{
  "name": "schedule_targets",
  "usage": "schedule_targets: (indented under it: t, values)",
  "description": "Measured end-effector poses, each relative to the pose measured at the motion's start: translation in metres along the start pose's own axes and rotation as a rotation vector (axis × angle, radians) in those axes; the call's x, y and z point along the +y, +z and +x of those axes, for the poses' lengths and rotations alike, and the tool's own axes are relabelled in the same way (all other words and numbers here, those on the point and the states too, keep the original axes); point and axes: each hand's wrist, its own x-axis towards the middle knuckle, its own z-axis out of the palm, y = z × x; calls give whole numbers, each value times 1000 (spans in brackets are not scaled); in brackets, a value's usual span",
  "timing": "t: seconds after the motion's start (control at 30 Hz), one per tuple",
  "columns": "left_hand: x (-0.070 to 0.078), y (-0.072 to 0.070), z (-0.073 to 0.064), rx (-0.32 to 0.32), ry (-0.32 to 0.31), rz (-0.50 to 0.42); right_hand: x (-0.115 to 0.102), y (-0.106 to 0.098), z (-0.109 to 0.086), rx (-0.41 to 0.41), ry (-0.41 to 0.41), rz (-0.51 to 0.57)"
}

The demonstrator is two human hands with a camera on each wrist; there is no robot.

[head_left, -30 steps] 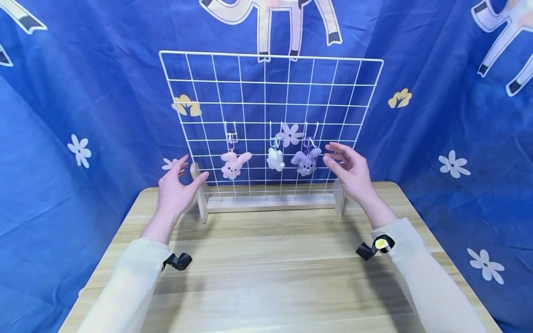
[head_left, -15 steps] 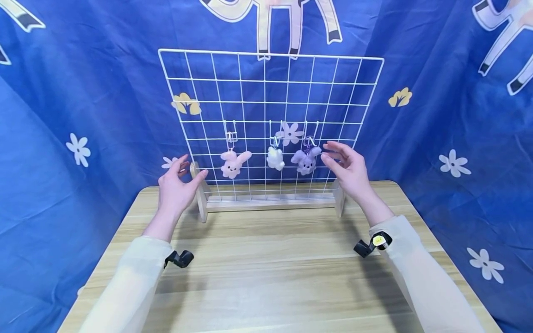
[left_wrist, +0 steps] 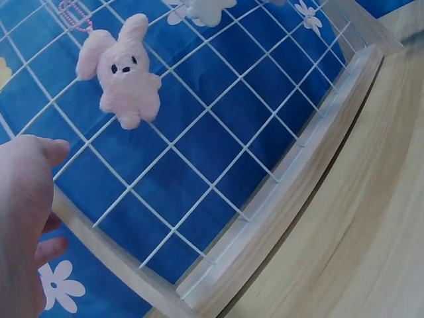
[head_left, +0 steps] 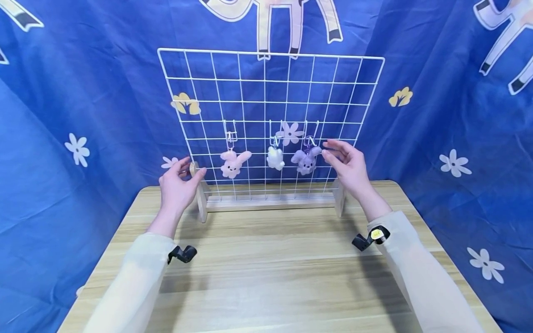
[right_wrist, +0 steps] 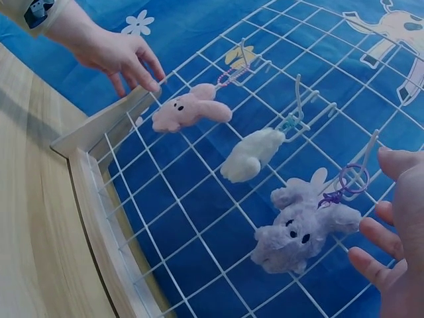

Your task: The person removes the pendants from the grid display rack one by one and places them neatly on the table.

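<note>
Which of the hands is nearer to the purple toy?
Right. The right hand is just to the right of the purple toy; contact is unclear. The left hand is farther off, by the left end of the rack, beyond the pink toy.

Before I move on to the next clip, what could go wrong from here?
Two risks stand out. The right grip is right beside the purple plush, whether touching I can't tell, so a sideways brush might set it swinging or knock it off the wire grid. The left grip is close to the left wooden foot; a bump there might jolt the grid and shake the pink plush and white plush too.
</note>
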Motion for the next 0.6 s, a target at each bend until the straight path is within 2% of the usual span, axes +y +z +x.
schedule_targets:
  t: [0.17, 0.33, 0.5, 0.6]
  values:
    - [-3, 2, 1, 69, 0, -36, 3, 0, 5, 1, 11, 9]
    - [-6, 6, 2, 106, 7, -61, 5, 1, 11, 1, 12, 7]
    - [-12, 9, 3, 151, 18, -87, 6, 2, 15, 8, -8, -34]
    - [-14, 10, 3, 156, 13, -97, 5, 3, 17, 19, -14, -61]
